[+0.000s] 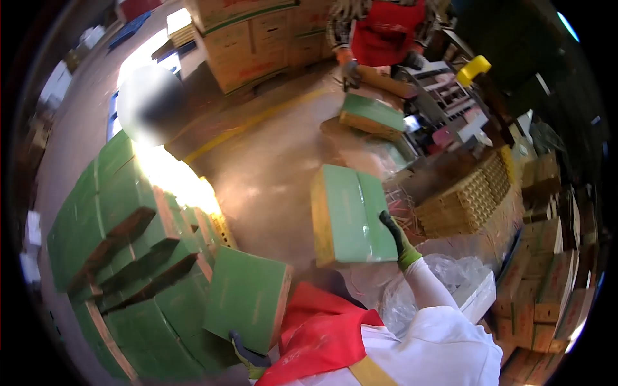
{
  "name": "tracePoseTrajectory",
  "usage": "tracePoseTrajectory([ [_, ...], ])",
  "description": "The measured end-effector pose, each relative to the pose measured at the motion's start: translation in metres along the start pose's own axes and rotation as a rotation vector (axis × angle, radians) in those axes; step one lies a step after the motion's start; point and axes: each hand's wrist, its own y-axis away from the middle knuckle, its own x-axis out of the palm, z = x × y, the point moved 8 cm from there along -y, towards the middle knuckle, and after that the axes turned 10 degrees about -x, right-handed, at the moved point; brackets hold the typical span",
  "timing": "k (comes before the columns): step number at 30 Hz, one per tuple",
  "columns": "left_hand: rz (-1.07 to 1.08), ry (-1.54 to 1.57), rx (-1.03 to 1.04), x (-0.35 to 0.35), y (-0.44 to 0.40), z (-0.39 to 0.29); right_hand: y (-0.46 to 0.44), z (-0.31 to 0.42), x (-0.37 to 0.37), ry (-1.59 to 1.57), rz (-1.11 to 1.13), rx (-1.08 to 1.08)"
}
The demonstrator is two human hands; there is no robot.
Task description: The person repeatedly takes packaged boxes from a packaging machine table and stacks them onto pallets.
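Note:
My right hand [400,241], in a dark and green glove, grips a green cardboard box [353,209] by its right side, out in front of me. The box looks taped along the middle of its top. My left hand [246,355], gloved too, is at the lower edge of a second green box [248,293], its fingers partly hidden. That second box is tilted beside the stack of green boxes [122,225] on my left.
Across the floor, a person in a red apron [389,32] stands by a machine [444,96] with another green box [373,116] before it. Brown cartons [251,45] are piled at the back. Flattened cardboard [467,196], plastic wrap [418,286] and stacked cartons [534,283] lie to the right.

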Motion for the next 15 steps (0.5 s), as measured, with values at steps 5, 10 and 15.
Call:
tracePoseTrajectory([
  [5,-0.098,0.177,0.139,-0.082,0.051,-0.066,0.005,-0.087,0.143,0.199,0.553,0.252],
  [10,-0.299,0.519,0.464,-0.234,0.102,-0.076,0.105,-0.131,0.361,0.078,0.941,0.466],
  [15,-0.400,0.567,0.634,-0.384,0.127,-0.154,0.172,-0.277,0.486,0.210,1.069,0.319],
])
